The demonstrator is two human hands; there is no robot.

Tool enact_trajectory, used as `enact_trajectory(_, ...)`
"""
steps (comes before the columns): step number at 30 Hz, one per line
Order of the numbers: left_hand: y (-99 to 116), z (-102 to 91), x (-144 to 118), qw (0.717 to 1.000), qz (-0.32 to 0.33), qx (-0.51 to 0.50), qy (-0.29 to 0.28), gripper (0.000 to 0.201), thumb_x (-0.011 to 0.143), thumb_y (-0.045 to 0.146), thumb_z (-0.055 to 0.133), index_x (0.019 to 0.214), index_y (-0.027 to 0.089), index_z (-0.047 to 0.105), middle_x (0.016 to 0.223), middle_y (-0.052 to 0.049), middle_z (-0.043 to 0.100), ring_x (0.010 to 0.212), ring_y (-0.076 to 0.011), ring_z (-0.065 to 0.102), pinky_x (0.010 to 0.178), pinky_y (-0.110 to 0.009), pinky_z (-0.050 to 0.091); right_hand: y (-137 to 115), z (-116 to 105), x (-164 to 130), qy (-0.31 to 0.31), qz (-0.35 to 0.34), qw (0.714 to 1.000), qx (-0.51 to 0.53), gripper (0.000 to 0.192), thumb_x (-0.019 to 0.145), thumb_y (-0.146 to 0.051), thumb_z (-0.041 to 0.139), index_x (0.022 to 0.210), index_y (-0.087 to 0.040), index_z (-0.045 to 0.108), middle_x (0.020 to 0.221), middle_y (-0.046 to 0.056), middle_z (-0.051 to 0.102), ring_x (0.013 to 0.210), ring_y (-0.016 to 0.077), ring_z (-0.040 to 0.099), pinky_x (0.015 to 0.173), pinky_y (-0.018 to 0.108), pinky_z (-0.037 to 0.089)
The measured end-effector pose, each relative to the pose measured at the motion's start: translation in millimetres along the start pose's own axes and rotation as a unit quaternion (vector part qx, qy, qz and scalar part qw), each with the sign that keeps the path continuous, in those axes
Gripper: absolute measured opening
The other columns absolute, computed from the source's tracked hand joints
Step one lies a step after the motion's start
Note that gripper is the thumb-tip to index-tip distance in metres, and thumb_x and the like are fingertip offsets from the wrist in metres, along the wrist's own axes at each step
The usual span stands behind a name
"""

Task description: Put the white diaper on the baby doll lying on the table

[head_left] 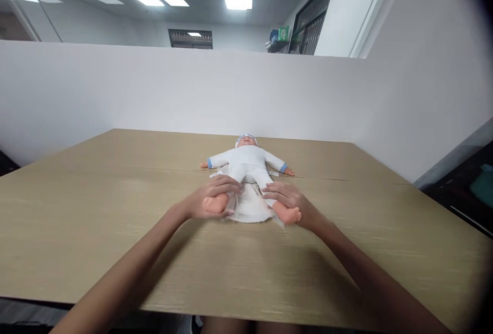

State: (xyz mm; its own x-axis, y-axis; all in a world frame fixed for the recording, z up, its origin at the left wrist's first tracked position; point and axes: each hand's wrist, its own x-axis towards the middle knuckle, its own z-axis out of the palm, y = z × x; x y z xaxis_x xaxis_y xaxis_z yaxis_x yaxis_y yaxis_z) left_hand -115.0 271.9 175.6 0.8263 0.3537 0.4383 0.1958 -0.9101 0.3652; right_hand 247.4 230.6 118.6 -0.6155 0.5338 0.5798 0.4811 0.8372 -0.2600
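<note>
Wood-grain table (96, 210); both hands (250, 198) grip plastic doll's (248, 162) legs over white diaper (250, 208).

no legible text, doll's (246, 162) headband print too blurred

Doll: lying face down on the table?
No, the doll lies on its back on the table, face up, with the left hand and right hand at its legs.

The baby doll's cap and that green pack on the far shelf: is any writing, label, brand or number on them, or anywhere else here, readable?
Nothing can be read.
Dark marks on the band of the white cap of the plastic baby doll in the white suit: too small and blurred.
Green pack on the far shelf: print too blurred.
No other text shows.
</note>
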Motion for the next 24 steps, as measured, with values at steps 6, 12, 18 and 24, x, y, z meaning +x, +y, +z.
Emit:
enact_trajectory(6, -35.7, 21.5, -47.0, 0.995, 0.011, 0.079, -0.059, 0.073, 0.097, 0.033, 0.075, 0.166, 0.03, 0.051, 0.171, -0.013, 0.053, 0.162, -0.0366, 0.044, 0.132, -0.057, 0.041, 18.9, 6.0, -31.5, -0.03, -0.059, 0.991, -0.12, 0.053, 0.1, -0.012, 0.046, 0.146, -0.027, 0.067, 0.159, 0.006, 0.067, 0.153, 0.0254, 0.058, 0.122, 0.047, 0.053)
enact_trajectory(12, -42.9, 19.1, -48.9, 0.99, -0.007, 0.107, -0.092, 0.076, 0.093, 0.022, 0.075, 0.165, 0.032, 0.051, 0.172, -0.009, 0.052, 0.162, -0.0377, 0.043, 0.129, -0.058, 0.044, 22.9, 0.6, -28.6, -0.038, -0.07, 0.987, -0.137, 0.049, 0.104, -0.011, 0.049, 0.146, -0.029, 0.067, 0.159, 0.005, 0.067, 0.151, 0.0237, 0.06, 0.125, 0.046, 0.051)
enact_trajectory(18, -38.6, 20.1, -49.0, 0.987, -0.019, 0.112, -0.112, 0.091, 0.081, 0.001, 0.067, 0.165, 0.032, 0.049, 0.176, -0.006, 0.047, 0.165, -0.0354, 0.038, 0.129, -0.06, 0.043, 22.3, 0.4, -30.3, -0.047, -0.06, 0.99, -0.122, 0.046, 0.104, -0.012, 0.053, 0.144, -0.029, 0.069, 0.158, 0.005, 0.068, 0.15, 0.0243, 0.061, 0.125, 0.046, 0.052)
enact_trajectory(24, -34.0, 22.9, -47.0, 0.99, -0.014, 0.099, -0.1, 0.073, 0.095, 0.003, 0.062, 0.162, 0.031, 0.053, 0.174, -0.007, 0.049, 0.165, -0.0317, 0.038, 0.128, -0.057, 0.047, 20.3, -2.2, -30.1, -0.053, -0.057, 0.991, -0.114, 0.047, 0.108, -0.013, 0.05, 0.148, -0.029, 0.068, 0.16, 0.004, 0.066, 0.151, 0.0228, 0.061, 0.13, 0.047, 0.047)
